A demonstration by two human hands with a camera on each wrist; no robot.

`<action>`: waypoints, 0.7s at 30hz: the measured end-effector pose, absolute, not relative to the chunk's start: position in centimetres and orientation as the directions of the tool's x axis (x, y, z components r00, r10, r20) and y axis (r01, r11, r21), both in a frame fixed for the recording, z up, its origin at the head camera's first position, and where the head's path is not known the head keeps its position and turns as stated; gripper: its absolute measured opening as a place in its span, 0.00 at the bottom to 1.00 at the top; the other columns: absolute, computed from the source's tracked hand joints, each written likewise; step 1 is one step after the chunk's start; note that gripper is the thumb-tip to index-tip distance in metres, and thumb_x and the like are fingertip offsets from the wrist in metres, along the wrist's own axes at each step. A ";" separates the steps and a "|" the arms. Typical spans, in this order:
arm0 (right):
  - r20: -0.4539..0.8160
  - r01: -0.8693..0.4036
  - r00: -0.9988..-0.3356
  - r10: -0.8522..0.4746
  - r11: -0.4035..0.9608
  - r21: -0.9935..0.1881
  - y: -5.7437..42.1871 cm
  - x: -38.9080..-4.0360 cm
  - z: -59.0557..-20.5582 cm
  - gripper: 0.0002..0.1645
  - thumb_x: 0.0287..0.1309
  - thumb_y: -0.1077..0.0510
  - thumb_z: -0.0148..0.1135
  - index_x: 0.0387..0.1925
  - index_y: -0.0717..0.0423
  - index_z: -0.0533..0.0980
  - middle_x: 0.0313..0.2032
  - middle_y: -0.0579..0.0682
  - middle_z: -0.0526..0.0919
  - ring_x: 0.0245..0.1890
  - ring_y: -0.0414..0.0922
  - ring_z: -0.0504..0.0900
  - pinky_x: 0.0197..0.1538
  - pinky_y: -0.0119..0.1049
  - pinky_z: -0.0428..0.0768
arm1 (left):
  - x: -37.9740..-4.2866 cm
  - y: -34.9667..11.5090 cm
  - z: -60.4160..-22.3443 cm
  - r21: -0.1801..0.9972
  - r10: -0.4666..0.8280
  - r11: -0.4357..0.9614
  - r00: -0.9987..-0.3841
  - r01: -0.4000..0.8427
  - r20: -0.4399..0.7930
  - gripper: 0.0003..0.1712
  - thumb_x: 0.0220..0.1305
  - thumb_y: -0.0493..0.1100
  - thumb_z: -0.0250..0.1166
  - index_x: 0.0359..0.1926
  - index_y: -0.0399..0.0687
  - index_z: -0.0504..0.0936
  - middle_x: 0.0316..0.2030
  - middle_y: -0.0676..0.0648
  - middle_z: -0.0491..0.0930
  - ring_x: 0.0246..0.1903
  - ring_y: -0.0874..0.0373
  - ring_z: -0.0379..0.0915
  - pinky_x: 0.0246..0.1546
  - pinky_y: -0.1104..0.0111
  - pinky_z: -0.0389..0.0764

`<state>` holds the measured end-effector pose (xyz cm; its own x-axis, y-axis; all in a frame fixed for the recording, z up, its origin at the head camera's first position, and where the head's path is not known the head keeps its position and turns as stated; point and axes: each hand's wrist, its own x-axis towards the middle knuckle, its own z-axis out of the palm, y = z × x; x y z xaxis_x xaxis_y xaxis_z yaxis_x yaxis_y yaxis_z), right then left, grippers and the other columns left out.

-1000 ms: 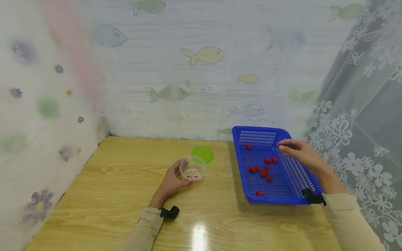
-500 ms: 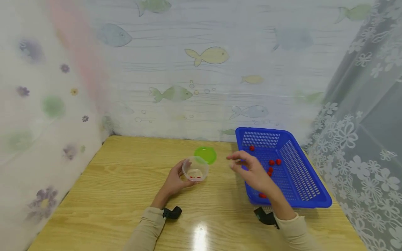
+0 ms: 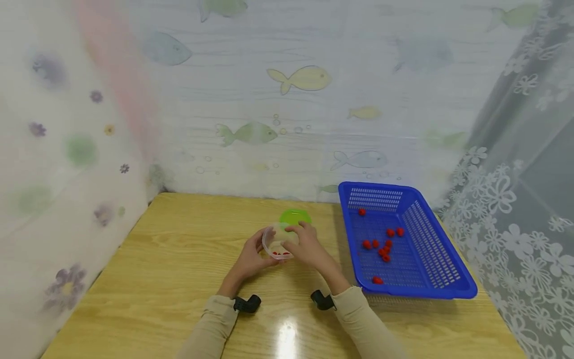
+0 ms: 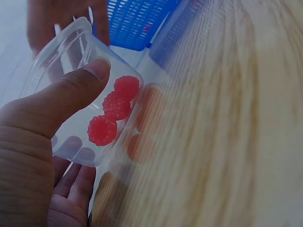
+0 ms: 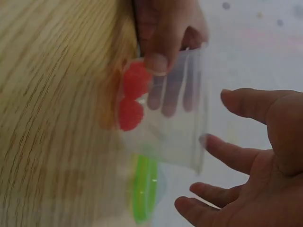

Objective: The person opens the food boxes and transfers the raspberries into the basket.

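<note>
In the head view my left hand (image 3: 248,258) grips a clear plastic cup (image 4: 116,61) around its side, low over the table. Three red raspberries (image 4: 117,105) lie in the bottom of the cup, seen through its wall in the left wrist view. My right hand (image 3: 308,245) is at the cup's mouth, fingers spread and loosely bent. Nothing shows between its fingers (image 5: 241,106) in the right wrist view. Behind the cup, a green lid (image 3: 294,216) lies on the table, partly covered by the right hand.
A blue perforated basket (image 3: 414,290) stands at the right of the wooden table (image 3: 179,239), with several loose raspberries (image 3: 384,251) on its floor. Patterned curtains (image 3: 251,164) hang behind the table and at both sides.
My right hand has moved left from above the basket to the cup's mouth. The left hand and cup have stayed almost where they were.
</note>
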<state>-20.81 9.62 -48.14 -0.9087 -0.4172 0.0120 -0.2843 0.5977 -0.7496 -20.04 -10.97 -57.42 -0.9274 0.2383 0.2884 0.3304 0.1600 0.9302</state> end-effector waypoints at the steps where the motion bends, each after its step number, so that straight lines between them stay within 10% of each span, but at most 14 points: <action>1: 0.003 -0.288 -0.902 -0.431 0.597 -0.748 9.4 -21.3 -48.5 0.26 0.67 0.55 0.64 0.62 0.64 0.76 0.73 0.72 0.58 0.74 0.71 0.53 0.70 0.69 0.63 | -20.0 -11.0 -57.4 0.931 0.237 0.157 -0.927 0.330 0.289 0.52 0.54 0.34 0.78 0.76 0.40 0.61 0.69 0.35 0.69 0.71 0.40 0.64 0.70 0.47 0.67; 7: -0.046 -0.275 -0.847 -0.530 0.511 -0.814 8.3 -23.1 -50.2 0.19 0.60 0.60 0.69 0.50 0.67 0.82 0.45 0.63 0.86 0.41 0.49 0.84 0.45 0.42 0.85 | -19.7 -11.0 -57.3 0.933 0.243 0.142 -0.926 0.330 0.291 0.52 0.55 0.33 0.77 0.77 0.38 0.60 0.70 0.33 0.68 0.72 0.39 0.61 0.71 0.48 0.66; 11: -0.081 -0.253 -0.850 -0.521 0.538 -0.804 7.6 -23.5 -50.3 0.13 0.54 0.61 0.73 0.40 0.66 0.85 0.22 0.53 0.84 0.17 0.39 0.74 0.25 0.30 0.78 | -19.6 -11.1 -57.3 0.937 0.242 0.137 -0.928 0.322 0.284 0.52 0.55 0.33 0.77 0.77 0.37 0.59 0.70 0.32 0.67 0.73 0.39 0.61 0.71 0.49 0.66; 21: -0.107 -0.340 -0.891 -0.441 0.806 -0.485 5.6 -23.8 -49.0 0.07 0.46 0.58 0.79 0.19 0.52 0.87 0.20 0.43 0.85 0.23 0.39 0.75 0.23 0.29 0.74 | -19.7 -11.1 -57.2 0.941 0.229 0.153 -0.937 0.302 0.264 0.54 0.53 0.33 0.79 0.77 0.38 0.60 0.69 0.33 0.68 0.72 0.39 0.62 0.71 0.50 0.67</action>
<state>-23.79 5.58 -49.04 -0.8911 -0.4410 -0.1071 -0.3404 0.8055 -0.4850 -19.66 -11.13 -57.24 -0.9370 0.2289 0.2640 0.3025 0.1528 0.9408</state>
